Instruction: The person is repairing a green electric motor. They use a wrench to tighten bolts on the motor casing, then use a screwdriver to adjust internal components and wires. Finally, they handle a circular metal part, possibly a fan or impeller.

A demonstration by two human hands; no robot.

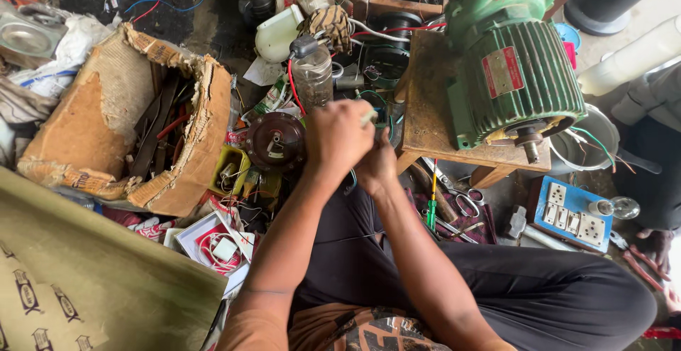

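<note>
Count, placed relative to the green motor [514, 81]: one motor. One wooden stool [429, 110] under it. One blue socket board [573, 214] below-right. One pair of scissors [464, 201] below. One green-handled screwdriver [431, 208] below-left. One torn cardboard box [128, 120] far left. Two hands [339, 137] [376, 168] just left.

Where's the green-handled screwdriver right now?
In the head view, the green-handled screwdriver lies just right of the right hand, below the front edge of the wooden stool, with the scissors to its right.
</note>
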